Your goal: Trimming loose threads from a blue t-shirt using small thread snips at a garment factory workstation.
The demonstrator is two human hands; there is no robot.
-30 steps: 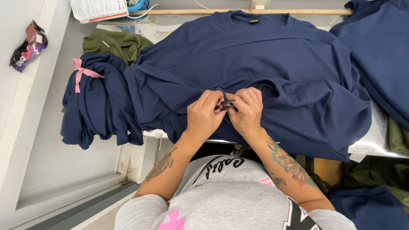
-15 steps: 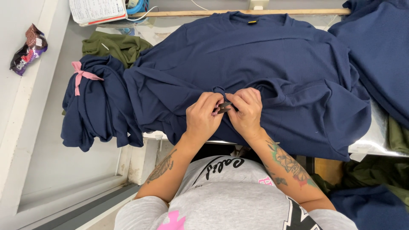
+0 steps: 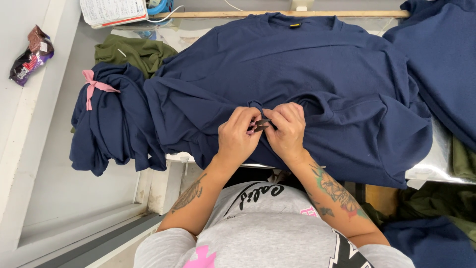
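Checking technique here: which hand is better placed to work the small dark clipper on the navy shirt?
Probably the right hand: the small dark clipper pokes out from its fingers, blades aimed left. The left hand pinches the navy shirt fabric beside the tips.

Small dark tool point(image 3: 261, 125) between left hand point(image 3: 238, 136) and right hand point(image 3: 287, 133) is mostly covered by the fingers, only its tips show, kind unclear; fabric pinched under both hands is hidden too. Navy shirt point(image 3: 297, 74) covers the table point(image 3: 436, 159) beyond the hands, and its near hem drops out of sight behind the forearms. Far right of the right hand, second navy garment point(image 3: 441, 59) is cut by the frame edge; paper pad point(image 3: 114, 11) far beyond the left hand is cut at top, writing too small.
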